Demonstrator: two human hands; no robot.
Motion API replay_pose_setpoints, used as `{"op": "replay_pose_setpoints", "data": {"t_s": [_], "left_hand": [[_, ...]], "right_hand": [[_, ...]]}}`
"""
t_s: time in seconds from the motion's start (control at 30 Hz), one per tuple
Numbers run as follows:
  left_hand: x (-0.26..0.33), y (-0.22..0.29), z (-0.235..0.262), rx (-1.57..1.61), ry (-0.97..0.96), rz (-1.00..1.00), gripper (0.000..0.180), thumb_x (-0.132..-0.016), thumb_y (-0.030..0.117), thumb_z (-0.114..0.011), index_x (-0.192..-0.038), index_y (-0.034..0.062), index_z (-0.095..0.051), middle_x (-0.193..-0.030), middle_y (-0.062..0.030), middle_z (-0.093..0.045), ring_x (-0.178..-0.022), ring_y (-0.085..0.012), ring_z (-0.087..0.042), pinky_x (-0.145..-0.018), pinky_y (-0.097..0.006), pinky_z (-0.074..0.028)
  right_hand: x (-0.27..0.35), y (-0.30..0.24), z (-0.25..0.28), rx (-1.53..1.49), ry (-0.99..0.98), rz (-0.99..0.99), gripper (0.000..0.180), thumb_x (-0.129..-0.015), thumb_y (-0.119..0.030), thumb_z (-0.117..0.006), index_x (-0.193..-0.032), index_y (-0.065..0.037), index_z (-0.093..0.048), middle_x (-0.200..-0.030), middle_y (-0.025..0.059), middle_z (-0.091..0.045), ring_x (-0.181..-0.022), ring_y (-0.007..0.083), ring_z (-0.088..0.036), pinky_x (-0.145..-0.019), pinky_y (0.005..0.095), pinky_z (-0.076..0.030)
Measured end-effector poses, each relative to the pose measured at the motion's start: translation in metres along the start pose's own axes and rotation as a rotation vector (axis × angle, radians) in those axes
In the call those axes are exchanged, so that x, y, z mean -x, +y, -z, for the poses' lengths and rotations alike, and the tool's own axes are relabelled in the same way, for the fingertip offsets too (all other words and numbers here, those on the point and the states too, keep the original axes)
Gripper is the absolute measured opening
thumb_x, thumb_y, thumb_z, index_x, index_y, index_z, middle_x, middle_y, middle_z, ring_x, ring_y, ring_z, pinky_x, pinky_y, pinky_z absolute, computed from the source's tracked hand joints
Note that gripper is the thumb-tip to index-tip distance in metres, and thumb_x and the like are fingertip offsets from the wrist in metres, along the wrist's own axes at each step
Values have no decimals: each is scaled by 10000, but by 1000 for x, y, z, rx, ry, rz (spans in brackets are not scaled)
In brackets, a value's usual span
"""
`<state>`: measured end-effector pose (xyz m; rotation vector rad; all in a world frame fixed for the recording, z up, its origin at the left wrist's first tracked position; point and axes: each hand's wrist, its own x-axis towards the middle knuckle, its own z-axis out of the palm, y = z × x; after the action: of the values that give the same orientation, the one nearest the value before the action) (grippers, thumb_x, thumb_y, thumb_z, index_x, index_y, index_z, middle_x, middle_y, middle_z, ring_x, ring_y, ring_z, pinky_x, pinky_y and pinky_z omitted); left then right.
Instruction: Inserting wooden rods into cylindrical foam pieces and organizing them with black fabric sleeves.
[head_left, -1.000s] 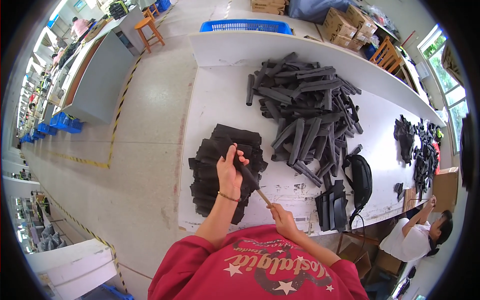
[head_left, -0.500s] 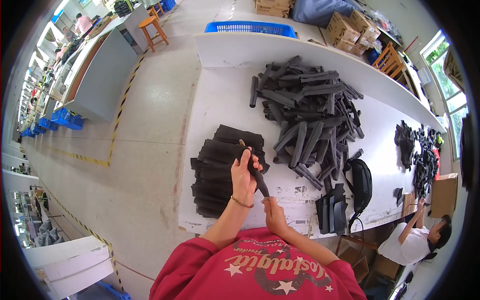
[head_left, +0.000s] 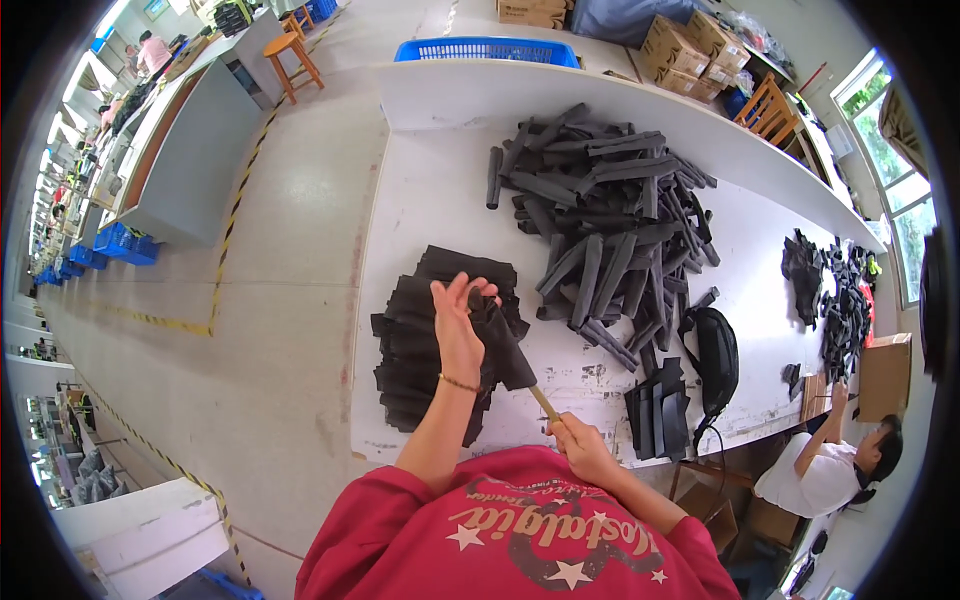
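My right hand is closed round the near end of a thin wooden stick. The stick's far part disappears into a black fabric tube, which looks loose and crumpled at its far end. Beside that tube, my left hand has its fingers stretched and apart, with the palm near or against the fabric. Under and left of it lies a stack of black fabric pieces, partly covered by my left hand and forearm. A large heap of dark rolled tubes lies beyond, to the right.
A white table with a raised back panel carries everything. Right of me are flat black pieces and a black waist bag. A blue basket stands behind the panel. Another person works at far right.
My left hand has loosened from its grip and spread its fingers. My right hand has moved right and down, and a length of wooden stick now shows between it and the tube.
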<state>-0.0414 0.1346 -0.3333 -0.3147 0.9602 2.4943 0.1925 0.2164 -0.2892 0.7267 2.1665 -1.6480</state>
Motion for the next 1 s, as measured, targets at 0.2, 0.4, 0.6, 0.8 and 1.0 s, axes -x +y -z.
{"op": "replay_pose_setpoints", "data": {"t_s": [0.2,0.4,0.6,0.8,1.0], "left_hand": [[35,-4,9,-16,47,251,419,-979,456,-410,-909,61,-531,-638,-51,-530,-510,-137,-487,-458,-276,-407],[11,8,26,-85,90,60,370,-988,386,-438,-751,109,-499,-457,16,-352,-319,-101,-302,-295,-253,-236],[8,-18,10,-91,109,94,430,-949,500,-459,-855,84,-511,-532,-14,-424,-399,-138,-412,-368,-309,-385],[60,-23,-23,33,139,549,429,-957,481,-444,-1021,61,-504,-636,-29,-487,-522,-162,-500,-519,-335,-475],[19,-33,11,48,71,507,212,-982,260,-475,-933,76,-568,-507,72,-295,-372,-42,-246,-347,-218,-184]], "right_hand": [[-8,14,-17,44,1,135,212,-956,-181,-430,-957,1,-538,-756,210,-558,-694,388,-576,-621,456,-437],[26,18,-5,164,-144,65,248,-961,-242,-415,-977,-11,-504,-789,229,-562,-769,436,-551,-703,469,-433],[62,-2,38,93,-143,-148,299,-964,-283,-419,-946,-10,-539,-771,222,-575,-747,400,-569,-683,430,-435],[44,15,29,-4,-38,-167,295,-958,-287,-441,-920,-15,-548,-762,226,-586,-739,402,-575,-658,434,-434],[58,11,22,131,-92,-109,283,-956,-285,-455,-944,-7,-508,-786,243,-583,-778,437,-561,-665,448,-430]]}}
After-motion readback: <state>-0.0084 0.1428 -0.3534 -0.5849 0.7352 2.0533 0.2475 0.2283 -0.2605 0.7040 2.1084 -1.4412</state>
